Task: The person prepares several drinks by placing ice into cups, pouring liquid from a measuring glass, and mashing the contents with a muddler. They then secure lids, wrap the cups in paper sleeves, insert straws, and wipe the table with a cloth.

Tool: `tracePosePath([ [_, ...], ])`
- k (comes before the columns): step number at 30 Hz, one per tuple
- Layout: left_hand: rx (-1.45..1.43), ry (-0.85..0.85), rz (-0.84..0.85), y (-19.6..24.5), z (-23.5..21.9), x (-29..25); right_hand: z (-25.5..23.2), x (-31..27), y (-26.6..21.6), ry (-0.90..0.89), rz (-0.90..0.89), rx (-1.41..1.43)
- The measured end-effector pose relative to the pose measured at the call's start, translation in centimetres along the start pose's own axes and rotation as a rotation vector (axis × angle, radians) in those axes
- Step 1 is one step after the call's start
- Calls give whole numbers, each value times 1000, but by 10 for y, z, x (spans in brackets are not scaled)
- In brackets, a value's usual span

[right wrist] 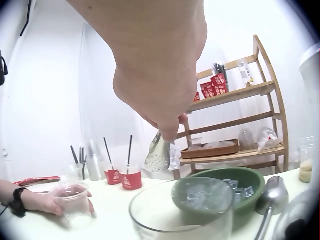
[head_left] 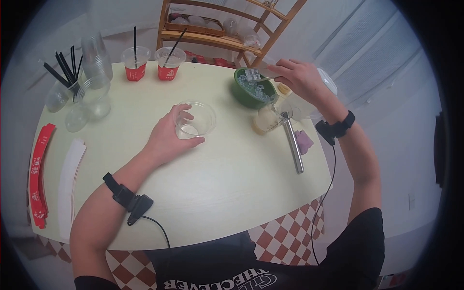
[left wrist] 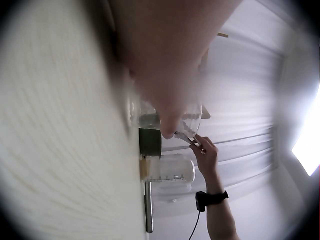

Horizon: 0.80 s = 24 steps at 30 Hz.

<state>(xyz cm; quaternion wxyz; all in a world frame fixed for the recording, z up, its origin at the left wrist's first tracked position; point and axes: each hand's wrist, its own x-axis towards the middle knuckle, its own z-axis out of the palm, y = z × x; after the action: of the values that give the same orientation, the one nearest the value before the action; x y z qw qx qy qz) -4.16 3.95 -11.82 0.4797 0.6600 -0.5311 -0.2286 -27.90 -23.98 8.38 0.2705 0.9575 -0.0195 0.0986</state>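
My left hand (head_left: pixel 166 133) grips a clear plastic cup (head_left: pixel 202 116) standing on the table, thumb on its near side and fingers round the far side. My right hand (head_left: pixel 302 79) is raised at the back right, holding metal tongs (right wrist: pixel 159 156) with a perforated end. Clear ice cubes (head_left: pixel 252 74) are at the end of the tongs, above the rim of a green bowl (head_left: pixel 249 99) full of ice. Just in front of that bowl is a clear measuring jug (head_left: pixel 268 118) with a pale liquid at its bottom.
A steel-handled tool (head_left: pixel 294 147) and a purple cloth (head_left: pixel 304 142) lie on the right. Two red-sleeved cups (head_left: pixel 135 72) with black straws stand at the back. On the left are stacked clear cups (head_left: pixel 96 63), straws (head_left: pixel 67 70), red sleeves (head_left: pixel 38 179) and white strips (head_left: pixel 70 186).
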Motion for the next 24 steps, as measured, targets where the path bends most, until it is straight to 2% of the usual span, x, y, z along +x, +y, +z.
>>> tracePosePath([
  [2, -15, -16, -2, 1, 0, 0, -16, 4, -16, 117, -73, 37],
  [4, -9, -12, -11, 2, 1, 1, -34, 12, -42, 146, -93, 63],
  [8, -24, -19, -3, 1, 1, 0, -31, 26, -90, 214, -169, 222],
  [10, -34, -3, 16, -2, 3, 0, -22, 32, -108, 198, -174, 261],
  [12, -50, 12, 41, -3, 3, 1, -14, 36, -119, 55, -222, 342],
  [14, -88, -9, 32, -4, 2, 0, -9, 38, -118, 8, -233, 353],
  [16, -61, -4, 30, -1, 1, -1, -7, 39, -107, 10, -150, 432],
  [17, -35, 1, 29, 0, 0, -1, -9, 39, -99, -28, -50, 497],
  [18, -38, 2, 28, -1, 0, -1, -9, 38, -88, -31, -52, 496],
  [20, -65, -10, 54, -2, 0, 0, -6, 35, -61, -18, 184, 561],
  [21, -67, -12, 54, -2, 0, 0, -1, 32, -45, -20, 185, 561],
  [23, -29, 40, 168, -1, 1, -1, 19, 21, -10, -42, 426, 610],
  [24, -30, 37, 170, 0, 0, -1, 32, 14, 8, -43, 430, 609],
])
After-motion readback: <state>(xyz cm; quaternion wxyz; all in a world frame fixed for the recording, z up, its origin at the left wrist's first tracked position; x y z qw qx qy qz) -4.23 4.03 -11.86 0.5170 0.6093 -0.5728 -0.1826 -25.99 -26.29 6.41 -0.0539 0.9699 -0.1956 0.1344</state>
